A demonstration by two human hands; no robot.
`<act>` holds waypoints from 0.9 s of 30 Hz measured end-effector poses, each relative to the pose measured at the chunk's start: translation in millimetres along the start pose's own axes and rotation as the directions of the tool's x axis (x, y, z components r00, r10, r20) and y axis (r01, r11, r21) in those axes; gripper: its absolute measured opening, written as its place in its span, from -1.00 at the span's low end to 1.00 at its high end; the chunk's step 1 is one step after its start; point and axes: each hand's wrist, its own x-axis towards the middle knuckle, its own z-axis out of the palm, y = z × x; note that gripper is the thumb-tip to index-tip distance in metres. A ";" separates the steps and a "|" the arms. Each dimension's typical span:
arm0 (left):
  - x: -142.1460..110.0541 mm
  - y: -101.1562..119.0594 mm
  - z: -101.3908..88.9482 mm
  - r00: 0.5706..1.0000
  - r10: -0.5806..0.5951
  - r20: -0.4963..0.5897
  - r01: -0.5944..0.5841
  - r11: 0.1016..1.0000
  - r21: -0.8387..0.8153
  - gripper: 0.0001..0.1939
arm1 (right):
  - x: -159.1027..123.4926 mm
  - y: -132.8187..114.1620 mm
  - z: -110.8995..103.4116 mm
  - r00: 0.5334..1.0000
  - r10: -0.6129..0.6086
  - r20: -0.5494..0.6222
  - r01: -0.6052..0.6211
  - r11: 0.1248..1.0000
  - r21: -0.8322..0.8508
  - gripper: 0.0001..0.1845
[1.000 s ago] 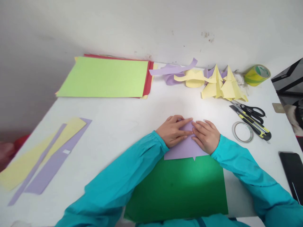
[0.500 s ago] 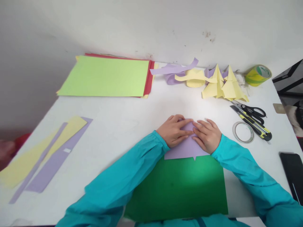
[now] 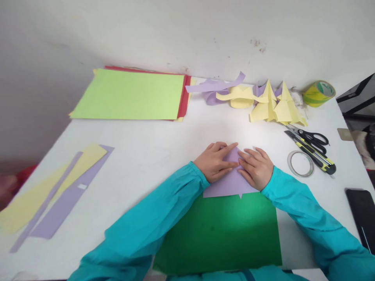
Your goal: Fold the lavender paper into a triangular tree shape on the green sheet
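Note:
A folded purple paper lies on the white table, its near edge overlapping a dark green sheet. My left hand presses flat on the paper's upper left part, fingers stretched toward its tip. My right hand lies flat on the upper right part, fingertips meeting the left hand's at the centre fold. Both arms wear teal sleeves.
A stack of light green, red and yellow sheets lies at the back left. Purple and yellow strips lie at the left. Folded yellow and purple pieces, scissors, a utility knife, clear tape, a yellow-green tape roll and a black phone sit at the right.
My left index finger has stretched a little further along the top edge of the purple paper. Otherwise both hands stay pressed in place.

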 end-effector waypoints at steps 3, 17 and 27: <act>3.0 0.7 -6.5 0.999 0.022 0.041 -0.021 1.000 -0.013 -0.64 | -0.3 0.7 0.3 1.000 0.018 0.013 -0.018 1.000 0.004 -0.70; 7.1 2.4 -14.8 0.995 0.023 0.102 -0.022 1.000 -0.012 -0.64 | 0.0 22.1 -9.3 0.993 0.117 0.028 -0.120 0.947 0.298 -0.68; 4.3 1.7 -6.7 0.998 0.000 0.064 -0.001 1.000 0.015 -0.64 | 4.4 52.0 -12.9 0.994 0.096 0.053 -0.109 0.900 0.423 -0.71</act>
